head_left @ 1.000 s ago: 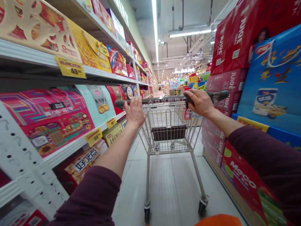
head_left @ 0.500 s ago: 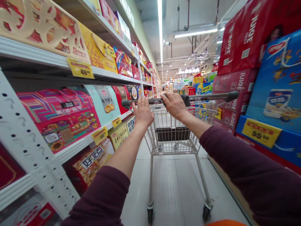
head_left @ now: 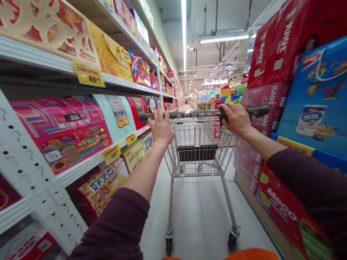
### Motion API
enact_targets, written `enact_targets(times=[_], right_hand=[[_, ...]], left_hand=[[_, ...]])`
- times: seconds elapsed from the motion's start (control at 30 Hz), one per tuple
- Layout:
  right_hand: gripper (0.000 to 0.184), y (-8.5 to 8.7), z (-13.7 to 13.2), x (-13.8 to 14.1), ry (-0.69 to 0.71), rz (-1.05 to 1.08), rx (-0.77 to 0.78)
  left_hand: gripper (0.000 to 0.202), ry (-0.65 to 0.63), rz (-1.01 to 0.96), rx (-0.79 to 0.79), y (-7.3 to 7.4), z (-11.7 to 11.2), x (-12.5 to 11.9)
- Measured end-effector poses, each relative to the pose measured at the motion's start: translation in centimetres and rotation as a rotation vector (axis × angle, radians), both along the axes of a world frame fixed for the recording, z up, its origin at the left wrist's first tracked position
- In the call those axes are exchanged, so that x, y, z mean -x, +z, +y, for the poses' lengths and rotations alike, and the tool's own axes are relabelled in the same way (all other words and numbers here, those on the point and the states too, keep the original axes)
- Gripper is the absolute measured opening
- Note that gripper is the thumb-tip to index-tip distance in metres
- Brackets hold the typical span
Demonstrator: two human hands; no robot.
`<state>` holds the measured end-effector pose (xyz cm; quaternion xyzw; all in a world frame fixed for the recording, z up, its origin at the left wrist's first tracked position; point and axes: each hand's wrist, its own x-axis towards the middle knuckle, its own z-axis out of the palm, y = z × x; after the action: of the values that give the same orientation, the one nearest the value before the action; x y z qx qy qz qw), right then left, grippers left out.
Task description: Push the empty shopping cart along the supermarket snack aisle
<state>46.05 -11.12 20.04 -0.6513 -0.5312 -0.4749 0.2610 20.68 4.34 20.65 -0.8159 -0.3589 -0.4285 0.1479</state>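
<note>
The handle (head_left: 199, 115) is gripped near its right end by the right hand (head_left: 236, 117), fingers curled over a dark fitting; across its left part the left hand (head_left: 162, 130) is laid with fingers extended, and whether they are closed around the bar cannot be told. The hands are held well apart. The wire shopping cart (head_left: 200, 175) is stood directly ahead on the tiled floor (head_left: 187, 216), in an aisle flanked at left by a shelf (head_left: 119, 80) lined with packaged snacks, and at right by stacked red boxes (head_left: 273, 50) and a blue box (head_left: 316, 104).
</note>
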Motion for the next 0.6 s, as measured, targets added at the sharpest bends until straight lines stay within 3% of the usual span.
enact_targets(times=[0.37, 0.47, 0.6], right_hand=[[0.046, 1.2, 8.2, 9.1, 0.125, -0.065, 0.021], [0.046, 1.1, 7.3, 8.2, 0.151, -0.101, 0.039], [0.046, 0.6, 3.7, 4.1, 0.126, -0.105, 0.032]], left_hand=[[0.073, 0.046, 0.028, -0.006, 0.2, -0.2, 0.5], [0.072, 0.065, 0.047, 0.003, 0.3, -0.2, 0.8], [0.074, 0.050, 0.038, -0.002, 0.2, 0.1, 0.8]])
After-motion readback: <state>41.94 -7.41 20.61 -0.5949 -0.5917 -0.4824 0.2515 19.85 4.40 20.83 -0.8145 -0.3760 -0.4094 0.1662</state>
